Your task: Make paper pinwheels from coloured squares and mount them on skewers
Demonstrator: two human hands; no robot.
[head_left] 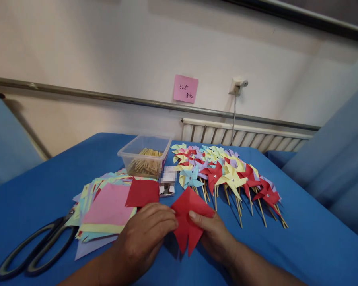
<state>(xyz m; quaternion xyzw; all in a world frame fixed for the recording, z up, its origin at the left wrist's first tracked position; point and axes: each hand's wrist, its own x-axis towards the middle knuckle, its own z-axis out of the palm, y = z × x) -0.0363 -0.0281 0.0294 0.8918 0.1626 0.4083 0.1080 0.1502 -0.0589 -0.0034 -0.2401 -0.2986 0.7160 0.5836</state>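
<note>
Between my two hands is a red paper square [187, 218], held cornerwise above the blue cloth, with a slit running up from its lowest corner. My right hand [216, 236] grips its right side, the thumb pressed on the front face and the fingers behind. At the left edge, my left hand [147, 232] has its fingers closed on the paper; the fingertips are partly hidden. Just behind my left hand, another red paper sheet [143, 192] lies against a pile of coloured paper squares [107, 206].
Black-handled scissors [47, 244] lie left of the pile. A clear plastic box [144, 157] holds thin wooden sticks. Beside it is a small box [168, 180], partly blurred. Many paper pinwheels [232, 178] on sticks lie at the right. Behind are a wall and radiator [220, 133].
</note>
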